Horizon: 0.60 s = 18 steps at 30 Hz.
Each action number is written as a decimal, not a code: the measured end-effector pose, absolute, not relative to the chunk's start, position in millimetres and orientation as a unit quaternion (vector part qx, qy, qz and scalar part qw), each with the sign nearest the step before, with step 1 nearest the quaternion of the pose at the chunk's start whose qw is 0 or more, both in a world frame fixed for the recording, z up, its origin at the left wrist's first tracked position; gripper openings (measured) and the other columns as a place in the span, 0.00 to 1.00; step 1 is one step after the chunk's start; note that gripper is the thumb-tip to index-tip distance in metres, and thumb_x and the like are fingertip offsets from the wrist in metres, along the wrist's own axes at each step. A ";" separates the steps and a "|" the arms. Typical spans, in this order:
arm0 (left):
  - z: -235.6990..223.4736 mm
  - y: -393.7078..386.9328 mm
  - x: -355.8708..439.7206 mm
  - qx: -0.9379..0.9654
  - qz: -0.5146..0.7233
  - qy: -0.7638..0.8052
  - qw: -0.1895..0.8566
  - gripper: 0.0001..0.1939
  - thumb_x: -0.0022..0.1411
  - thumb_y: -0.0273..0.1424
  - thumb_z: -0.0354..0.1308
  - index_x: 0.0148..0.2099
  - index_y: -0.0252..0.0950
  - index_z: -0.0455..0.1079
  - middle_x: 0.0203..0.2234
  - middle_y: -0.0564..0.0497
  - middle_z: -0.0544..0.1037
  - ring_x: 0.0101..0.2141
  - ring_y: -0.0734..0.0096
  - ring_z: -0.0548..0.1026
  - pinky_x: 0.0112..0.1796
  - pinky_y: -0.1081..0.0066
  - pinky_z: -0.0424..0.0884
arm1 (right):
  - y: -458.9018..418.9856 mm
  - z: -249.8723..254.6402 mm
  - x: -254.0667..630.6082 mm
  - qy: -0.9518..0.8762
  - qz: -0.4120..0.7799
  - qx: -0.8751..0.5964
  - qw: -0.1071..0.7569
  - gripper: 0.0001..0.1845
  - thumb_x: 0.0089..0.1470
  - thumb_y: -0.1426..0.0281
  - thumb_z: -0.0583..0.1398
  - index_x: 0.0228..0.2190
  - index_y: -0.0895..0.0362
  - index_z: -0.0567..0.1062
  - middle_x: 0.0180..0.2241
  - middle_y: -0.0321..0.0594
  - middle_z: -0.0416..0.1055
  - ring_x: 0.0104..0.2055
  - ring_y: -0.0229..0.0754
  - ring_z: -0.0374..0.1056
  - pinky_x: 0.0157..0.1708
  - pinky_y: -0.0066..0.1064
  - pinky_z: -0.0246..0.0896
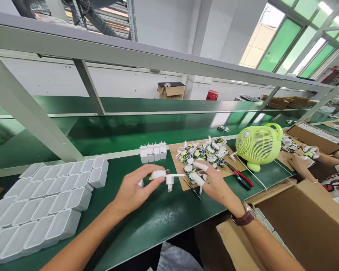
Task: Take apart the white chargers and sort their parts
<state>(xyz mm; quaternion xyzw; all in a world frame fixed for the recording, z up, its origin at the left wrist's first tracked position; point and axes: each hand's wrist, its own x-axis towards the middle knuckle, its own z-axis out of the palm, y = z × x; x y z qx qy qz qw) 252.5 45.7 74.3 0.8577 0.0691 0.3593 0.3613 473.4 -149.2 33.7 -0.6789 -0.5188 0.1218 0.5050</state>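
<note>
Out in front of me, my left hand (139,186) pinches a small circuit board assembly (158,174) between thumb and fingers. A white plug piece (170,182) with a thin flat strip pointing right hangs at its end. My right hand (211,182), in white finger covers and with a watch on the wrist, hovers just right of the strip's tip. Its fingers are apart, and I see nothing held in them. Beneath it lie tweezers (193,188) and a heap of circuit boards with white parts (206,152) on a cardboard sheet (183,184).
White open-topped cases (56,188) stand in rows at left; several white plug housings (153,152) stand behind my left hand. Red-handled pliers (241,177) lie near a green fan (258,145). A cardboard box (305,222) is at lower right. A co-worker's hands (302,160) are at far right.
</note>
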 end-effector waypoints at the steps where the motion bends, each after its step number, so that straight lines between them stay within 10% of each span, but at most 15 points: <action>1: 70.6 48.8 240.9 0.854 0.344 0.107 0.374 0.10 0.68 0.38 0.65 0.48 0.40 0.79 0.42 0.50 0.85 0.40 0.65 0.83 0.45 0.69 0.79 | -157.5 25.2 475.6 -0.571 0.059 -0.690 0.441 0.22 0.65 0.65 0.62 0.60 0.50 0.73 0.61 0.49 0.72 0.63 0.55 0.68 0.61 0.56 0.68; 5: 47.5 56.1 216.0 0.834 0.282 0.207 0.427 0.21 0.63 0.47 0.67 0.53 0.41 0.78 0.40 0.49 0.85 0.37 0.63 0.83 0.40 0.67 0.80 | -177.4 6.6 466.1 -0.659 -0.041 -0.688 0.301 0.35 0.64 0.68 0.64 0.68 0.50 0.61 0.64 0.54 0.66 0.67 0.58 0.62 0.63 0.61 0.64; 12: 39.9 42.0 235.5 0.708 0.150 0.215 0.656 0.37 0.58 0.50 0.68 0.63 0.35 0.66 0.32 0.52 0.81 0.26 0.69 0.77 0.30 0.67 0.77 | -124.8 30.2 406.0 -0.683 -0.004 -0.627 0.374 0.43 0.62 0.69 0.64 0.71 0.53 0.52 0.64 0.55 0.65 0.67 0.56 0.62 0.64 0.54 0.66; 18: 51.2 54.4 218.7 0.754 0.114 0.205 0.613 0.45 0.54 0.42 0.74 0.69 0.37 0.59 0.31 0.56 0.76 0.29 0.69 0.74 0.32 0.70 0.70 | -92.5 35.0 393.9 -0.702 0.052 -0.591 0.393 0.46 0.63 0.72 0.62 0.73 0.50 0.46 0.67 0.51 0.62 0.69 0.54 0.60 0.65 0.53 0.64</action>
